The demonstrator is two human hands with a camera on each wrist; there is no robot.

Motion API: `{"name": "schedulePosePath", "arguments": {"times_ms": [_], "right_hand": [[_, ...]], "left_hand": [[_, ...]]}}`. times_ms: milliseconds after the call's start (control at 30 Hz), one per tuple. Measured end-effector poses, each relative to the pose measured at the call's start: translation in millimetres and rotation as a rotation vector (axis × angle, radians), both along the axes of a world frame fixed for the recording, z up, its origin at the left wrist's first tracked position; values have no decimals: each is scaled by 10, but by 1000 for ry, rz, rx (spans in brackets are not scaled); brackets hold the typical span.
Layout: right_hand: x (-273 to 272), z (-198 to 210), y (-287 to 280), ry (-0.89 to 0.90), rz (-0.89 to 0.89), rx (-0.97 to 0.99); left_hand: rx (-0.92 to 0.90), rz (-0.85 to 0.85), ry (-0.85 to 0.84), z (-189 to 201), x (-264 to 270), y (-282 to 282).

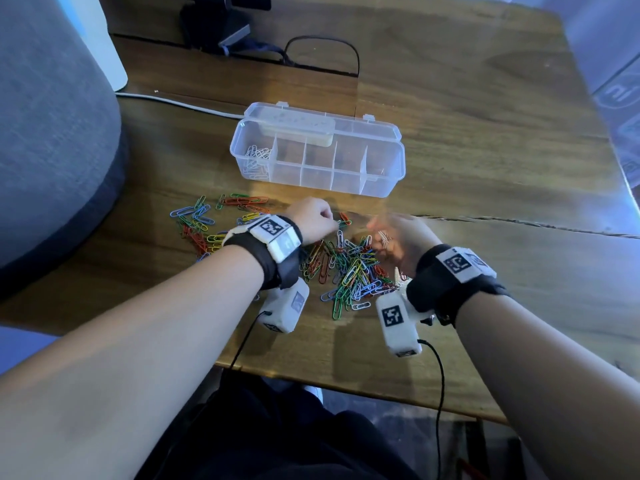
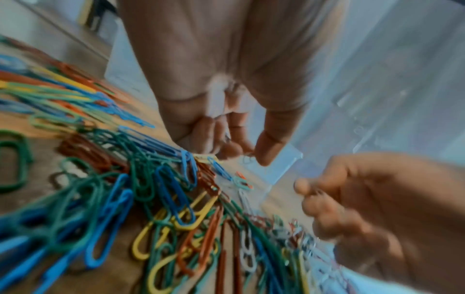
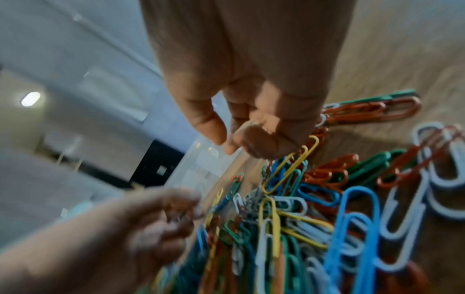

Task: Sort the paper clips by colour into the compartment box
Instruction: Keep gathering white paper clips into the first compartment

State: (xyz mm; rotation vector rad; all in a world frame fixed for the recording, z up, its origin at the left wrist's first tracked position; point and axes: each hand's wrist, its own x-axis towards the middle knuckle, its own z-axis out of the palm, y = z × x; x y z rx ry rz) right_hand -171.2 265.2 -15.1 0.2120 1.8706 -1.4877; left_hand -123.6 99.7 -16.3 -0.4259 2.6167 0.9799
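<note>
pinched between thumb and finger, the left hand (image 1: 313, 221) held what looked like a small silver clip, too blurred to be sure. the right hand (image 1: 393, 242) was curled round a few white paper clips (image 1: 383, 236), its outline smeared. both hung over the far edge of the mixed paper clip pile (image 1: 349, 271) on the wooden table (image 1: 485, 168). the clear compartment box (image 1: 318, 152) lay straight ahead, long axis crosswise, white clips (image 1: 257, 161) already in its left-end cell, nearer the left hand. nothing stood between.
</note>
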Motion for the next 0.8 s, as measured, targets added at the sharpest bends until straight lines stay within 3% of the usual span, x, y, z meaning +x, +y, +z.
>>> {"name": "schedulePosePath", "arguments": {"times_ms": [100,133,233,333,467,567,633,700,800], "right_hand": [[49,-10,-121,488,464,481],[68,-19,-182,571,573,612],[81,-98,-332,638,711,842],[57,-120,-414,599,705,858],[-7,-25,-362,474,587,647],[13,107,-312,85,133,131],[71,217,-290,-144,-79,-207],[120,301,-303,-232,-138,-399],[171,415,-394,-267,-113,-430]], "left_hand": [[246,75,9,3,85,-72],[348,136,15,-8,115,-88],[510,256,28,-24,191,-133],[614,322,17,-18,252,-178],[771,428,37,28,334,-252],[875,513,54,74,389,-346],[1022,613,53,122,427,-412],[1219,718,63,196,468,-485],[1422,756,78,308,539,-628]]}}
